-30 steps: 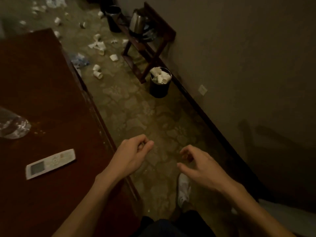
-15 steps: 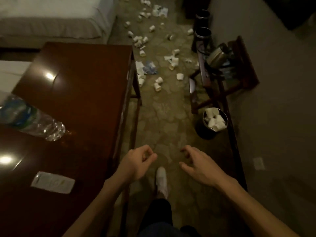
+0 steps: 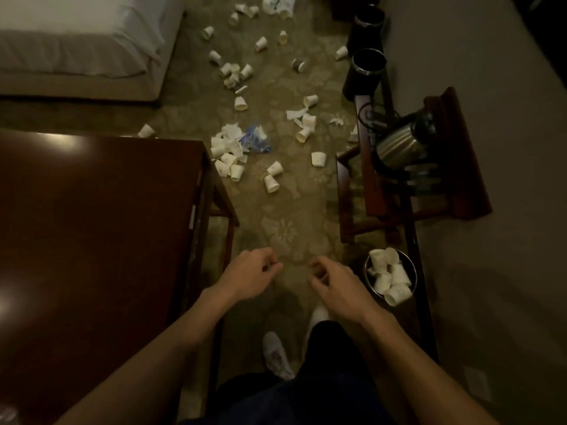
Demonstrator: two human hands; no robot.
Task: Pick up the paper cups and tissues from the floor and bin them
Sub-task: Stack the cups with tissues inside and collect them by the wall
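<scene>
Several white paper cups and crumpled tissues lie scattered over the patterned carpet ahead, with a blue-and-white wrapper among them. A small dark bin stands at my right by the wall, heaped with paper cups. My left hand and my right hand hang in front of me above the carpet, fingers loosely curled and holding nothing. The bin is just to the right of my right hand. The nearest loose cups lie well ahead of both hands.
A dark wooden table fills the left. A wooden luggage rack with a steel kettle stands at the right wall, two dark cylindrical bins beyond it. A white bed is at the top left. My feet are below.
I have stepped forward: the bin now sits beside my right hand and the scattered cups are nearer. Both hands stay loosely curled with nothing in them. The bottle and remote have left the view.
</scene>
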